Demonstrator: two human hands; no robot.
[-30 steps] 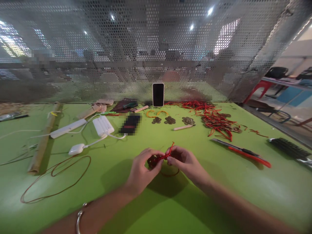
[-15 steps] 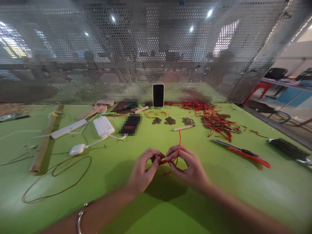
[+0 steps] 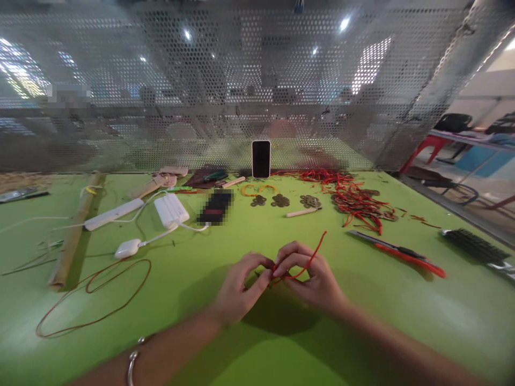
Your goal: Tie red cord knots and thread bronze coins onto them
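My left hand (image 3: 246, 287) and my right hand (image 3: 308, 273) meet above the middle of the green table, fingertips pinched together. Between them is a red cord (image 3: 309, 261), whose loose end rises over the right hand's fingers. A short piece of cord hangs below the fingertips. The part right between the fingers is mostly hidden. Beyond the hands lie a thin pale-handled tool (image 3: 301, 213) and small piles of coins (image 3: 280, 200). Farther right is a heap of coins strung with red cord (image 3: 360, 201).
To the right lie a red utility knife (image 3: 402, 253) and a black brush (image 3: 475, 246). A phone (image 3: 261, 159) stands against the perforated metal screen (image 3: 193, 123). On the left are a bamboo tube (image 3: 74, 241), a white power strip (image 3: 113, 213), white chargers (image 3: 171, 208) and a loop of brown cord (image 3: 116, 308).
The cord's loose end has swung from upright above the hands to a slant toward the right. Both hands have shifted slightly, still pinching.
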